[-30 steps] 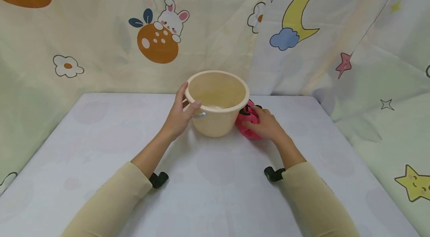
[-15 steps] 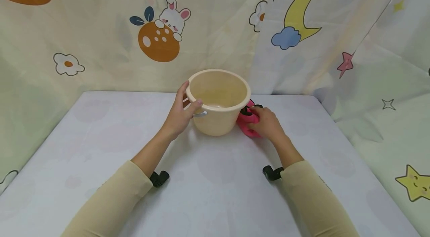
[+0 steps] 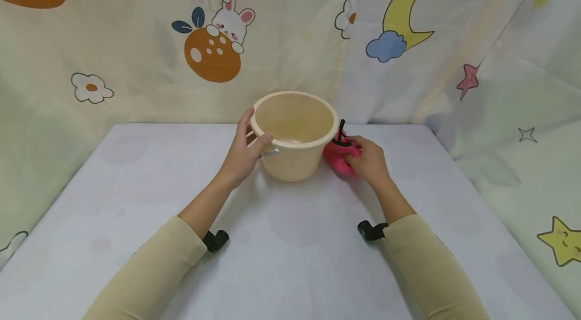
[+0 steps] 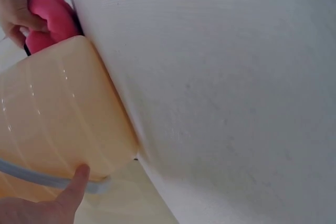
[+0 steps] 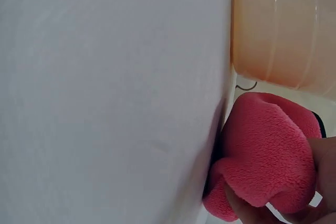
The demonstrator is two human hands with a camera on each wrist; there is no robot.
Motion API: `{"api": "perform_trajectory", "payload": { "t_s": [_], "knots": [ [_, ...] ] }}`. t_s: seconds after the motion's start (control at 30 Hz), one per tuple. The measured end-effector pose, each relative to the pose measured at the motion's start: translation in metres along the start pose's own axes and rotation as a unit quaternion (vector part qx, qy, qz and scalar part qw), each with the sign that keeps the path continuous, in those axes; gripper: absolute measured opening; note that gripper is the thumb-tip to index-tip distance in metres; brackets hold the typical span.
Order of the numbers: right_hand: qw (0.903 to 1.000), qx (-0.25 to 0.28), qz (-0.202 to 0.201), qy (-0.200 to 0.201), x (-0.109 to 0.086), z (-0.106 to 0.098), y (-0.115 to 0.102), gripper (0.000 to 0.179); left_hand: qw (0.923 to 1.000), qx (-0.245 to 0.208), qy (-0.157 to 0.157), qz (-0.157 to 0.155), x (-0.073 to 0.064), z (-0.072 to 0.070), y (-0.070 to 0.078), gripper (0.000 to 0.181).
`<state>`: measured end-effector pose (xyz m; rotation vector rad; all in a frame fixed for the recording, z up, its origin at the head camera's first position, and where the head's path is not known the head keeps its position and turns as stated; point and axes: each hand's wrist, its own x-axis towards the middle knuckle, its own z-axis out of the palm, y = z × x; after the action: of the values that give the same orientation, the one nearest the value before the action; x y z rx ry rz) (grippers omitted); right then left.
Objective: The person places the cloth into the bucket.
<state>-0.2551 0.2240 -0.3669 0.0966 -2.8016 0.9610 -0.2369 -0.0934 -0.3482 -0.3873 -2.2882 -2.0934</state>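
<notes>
A cream plastic bucket (image 3: 292, 166) stands upright at the far middle of the table, its inside partly visible. My left hand (image 3: 240, 156) grips its rim from the left, thumb near the pale handle (image 4: 31, 174). Against the bucket's right side is a pink fuzzy cloth (image 3: 338, 161) with dark edging, bunched up. My right hand (image 3: 369, 160) holds the cloth between thumb and fingers. In the right wrist view the folded pink cloth (image 5: 268, 150) hides part of the fingers, and the bucket wall (image 5: 294, 24) is close above it.
The table (image 3: 290, 249) has a pale cover. Behind it hangs a printed curtain (image 3: 295, 27), close to the bucket. Black wrist mounts (image 3: 216, 241) stick out below both beige sleeves (image 3: 150, 269).
My right hand has shifted slightly away and up with the cloth, and a dark strip of its edging now sticks up beside the rim. My left hand and the bucket have stayed put.
</notes>
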Motion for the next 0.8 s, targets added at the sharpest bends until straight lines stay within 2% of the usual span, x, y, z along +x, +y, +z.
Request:
{"api": "perform_trajectory", "payload": {
  "t_s": [0.33,0.8],
  "knots": [
    [0.9997,0.014,0.008,0.019,-0.005,-0.015,0.005,0.048,0.9999,-0.007,0.001,-0.007,-0.001,0.001,0.002,0.083],
    [0.9954,0.018,-0.014,0.093,-0.003,-0.044,0.000,0.046,1.0000,-0.001,0.004,-0.005,-0.001,0.001,0.001,0.081]
  ]
}}
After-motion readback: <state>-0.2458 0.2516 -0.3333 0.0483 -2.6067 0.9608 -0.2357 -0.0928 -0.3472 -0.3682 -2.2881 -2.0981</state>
